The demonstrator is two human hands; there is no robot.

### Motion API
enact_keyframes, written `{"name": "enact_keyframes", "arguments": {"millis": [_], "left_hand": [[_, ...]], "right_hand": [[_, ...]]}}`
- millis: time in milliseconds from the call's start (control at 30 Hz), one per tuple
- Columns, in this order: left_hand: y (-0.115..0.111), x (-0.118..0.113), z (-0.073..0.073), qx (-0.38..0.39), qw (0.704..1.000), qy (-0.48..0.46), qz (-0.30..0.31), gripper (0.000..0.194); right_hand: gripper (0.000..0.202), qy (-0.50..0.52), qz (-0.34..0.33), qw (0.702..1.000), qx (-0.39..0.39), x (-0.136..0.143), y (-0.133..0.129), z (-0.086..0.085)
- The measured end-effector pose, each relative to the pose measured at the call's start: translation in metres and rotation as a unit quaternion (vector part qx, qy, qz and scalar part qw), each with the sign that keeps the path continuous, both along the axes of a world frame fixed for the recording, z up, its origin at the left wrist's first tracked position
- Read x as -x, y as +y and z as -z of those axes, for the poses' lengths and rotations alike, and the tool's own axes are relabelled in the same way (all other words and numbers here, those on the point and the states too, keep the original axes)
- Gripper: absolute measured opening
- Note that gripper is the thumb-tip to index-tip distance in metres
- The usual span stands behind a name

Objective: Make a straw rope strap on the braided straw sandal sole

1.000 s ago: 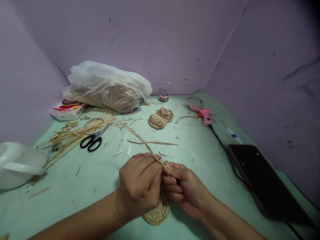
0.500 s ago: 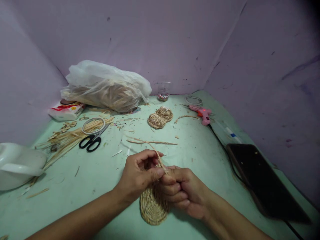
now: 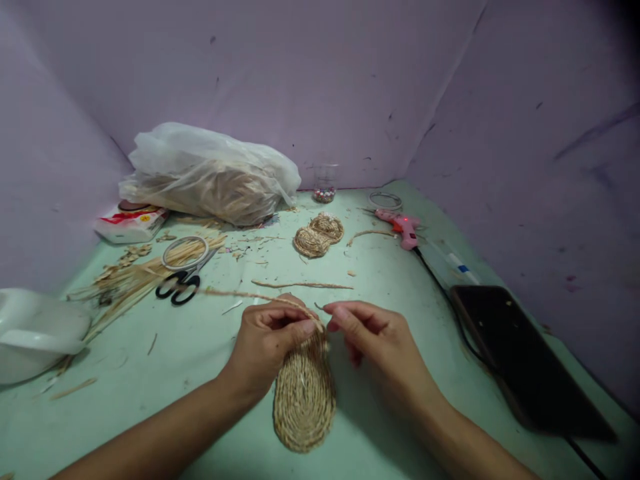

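A long coiled piece of twisted straw cord [image 3: 305,407], shaped like a shoe sole, is in front of me. My left hand [image 3: 275,347] is closed on its far end, thumb on top. From under that thumb a loose straw cord [image 3: 240,293] runs out to the left over the scissors. Just right of the piece is my right hand [image 3: 377,337], thumb and index finger pinched together. A small dark tip [image 3: 319,307] shows at its fingertips; I cannot make out what it is. The far end of the piece is partly hidden by my left fingers.
Farther back lies a smaller coiled straw piece [image 3: 319,235]. A straight cord length [image 3: 300,285] is nearer. Scissors [image 3: 185,288] and straw strips [image 3: 130,287] lie left, a pink glue gun [image 3: 400,227] and dark phone-like slab [image 3: 530,360] right. A plastic bag [image 3: 210,177] and bead cup [image 3: 325,187] stand behind.
My right hand has let go of the coiled piece and moved up and right. The loose cord has swung out to the left, and more of the coil shows.
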State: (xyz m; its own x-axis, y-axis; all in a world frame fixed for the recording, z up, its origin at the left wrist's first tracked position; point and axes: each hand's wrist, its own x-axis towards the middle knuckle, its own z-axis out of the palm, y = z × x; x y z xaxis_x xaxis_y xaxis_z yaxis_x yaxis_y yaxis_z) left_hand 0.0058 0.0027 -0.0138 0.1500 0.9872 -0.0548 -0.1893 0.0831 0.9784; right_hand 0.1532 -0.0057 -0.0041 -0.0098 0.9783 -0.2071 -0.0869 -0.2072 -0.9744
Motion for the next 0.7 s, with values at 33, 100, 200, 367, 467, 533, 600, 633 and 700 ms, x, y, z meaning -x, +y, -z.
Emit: {"name": "enact_keyframes", "arguments": {"millis": [33,100,200,367,467,533,600,633,700], "left_hand": [[-0.001,-0.001,0.0,-0.003,1.0,0.006,0.004,0.005],[-0.005,-0.004,-0.001,-0.01,1.0,0.016,0.015,0.005],[-0.006,-0.004,0.0,-0.006,0.999,0.014,0.044,0.002],[0.015,0.01,-0.003,0.111,0.992,-0.024,0.057,0.015],[0.033,0.026,-0.011,0.137,0.989,-0.061,0.013,0.022],[0.038,0.034,-0.017,0.203,0.971,-0.036,0.12,0.035],[0.034,0.038,-0.022,0.239,0.936,0.034,0.255,0.045],[0.03,0.037,-0.023,0.243,0.918,0.072,0.305,0.043],[0.021,0.032,-0.025,0.245,0.894,0.136,0.35,0.029]], "right_hand": [[0.029,-0.008,-0.025,1.0,0.002,0.001,-0.001,-0.001],[0.029,-0.007,-0.064,0.998,0.022,0.004,-0.003,-0.001],[0.033,0.012,-0.092,0.995,0.044,0.003,-0.004,0.003],[0.04,0.039,-0.133,0.99,0.02,-0.003,-0.001,0.006],[0.041,0.051,-0.189,0.98,0.023,-0.005,-0.002,0.003],[0.042,0.022,-0.241,0.97,0.03,-0.005,-0.003,0.0],[0.044,-0.032,-0.291,0.956,0.02,-0.005,-0.004,-0.001],[0.044,-0.063,-0.302,0.951,0.009,-0.005,-0.004,-0.001],[0.046,-0.116,-0.295,0.948,-0.017,-0.005,-0.003,0.002]]}}
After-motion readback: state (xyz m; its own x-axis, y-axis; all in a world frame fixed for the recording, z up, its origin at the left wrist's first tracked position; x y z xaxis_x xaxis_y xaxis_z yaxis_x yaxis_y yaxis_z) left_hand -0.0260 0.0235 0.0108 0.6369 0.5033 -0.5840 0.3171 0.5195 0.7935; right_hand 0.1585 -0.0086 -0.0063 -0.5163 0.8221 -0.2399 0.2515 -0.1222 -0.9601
